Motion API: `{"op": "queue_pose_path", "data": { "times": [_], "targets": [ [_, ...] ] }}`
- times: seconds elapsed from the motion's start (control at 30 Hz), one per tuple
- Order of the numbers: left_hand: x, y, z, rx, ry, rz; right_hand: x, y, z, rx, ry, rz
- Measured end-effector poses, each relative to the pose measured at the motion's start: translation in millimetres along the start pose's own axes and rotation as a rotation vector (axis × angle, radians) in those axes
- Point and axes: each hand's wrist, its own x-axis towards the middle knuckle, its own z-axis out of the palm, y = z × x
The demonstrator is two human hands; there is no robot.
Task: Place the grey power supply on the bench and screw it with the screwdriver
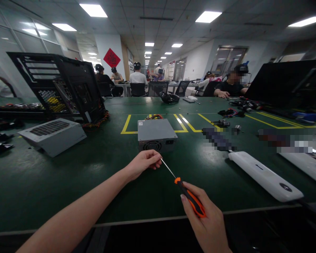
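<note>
An orange and black screwdriver (194, 203) lies in my right hand (206, 218), its shaft slanting up and left over the table's near part. At its tip, the fingers of my left hand (147, 161) are pinched together. Whether they grip the tip or some small piece there is too small to make out. Just behind my left hand stands a grey computer power supply (157, 130), its fan grille and socket facing me and coloured cables at its back. My left hand partly covers its lower front edge.
On the left sit a metal cover (54, 135) and a black computer case (76, 86). White panels (265, 175), cables (229, 112) and a dark monitor-like shape (287, 80) are on the right. A person (233, 86) sits across the green table (107, 196).
</note>
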Motion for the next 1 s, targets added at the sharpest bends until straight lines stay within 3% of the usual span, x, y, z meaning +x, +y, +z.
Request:
{"op": "queue_pose_path", "data": {
  "times": [0.23,0.37,0.53,0.77,1.0],
  "targets": [
    [-3.8,4.6,-2.2,-0.03,-0.058,-0.037,-0.2,-5.1,0.8,-0.007,-0.004,-0.1],
    [-2.9,3.4,0.8,-0.087,-0.035,-0.031,0.5,-6.5,5.4,-0.026,0.023,-0.145],
    [0.0,-1.3,-0.3,-0.128,-0.039,-0.027,3.1,-3.0,8.6,-0.038,0.036,-0.136],
    [0.9,-2.6,-3.7,-0.088,0.043,-0.036,22.1,6.2,2.1,-0.142,0.078,-0.096],
    [-1.1,-0.9,-1.4,-0.03,0.028,-0.031,33.8,7.9,6.5,-0.195,0.107,-0.074]
  ]
}}
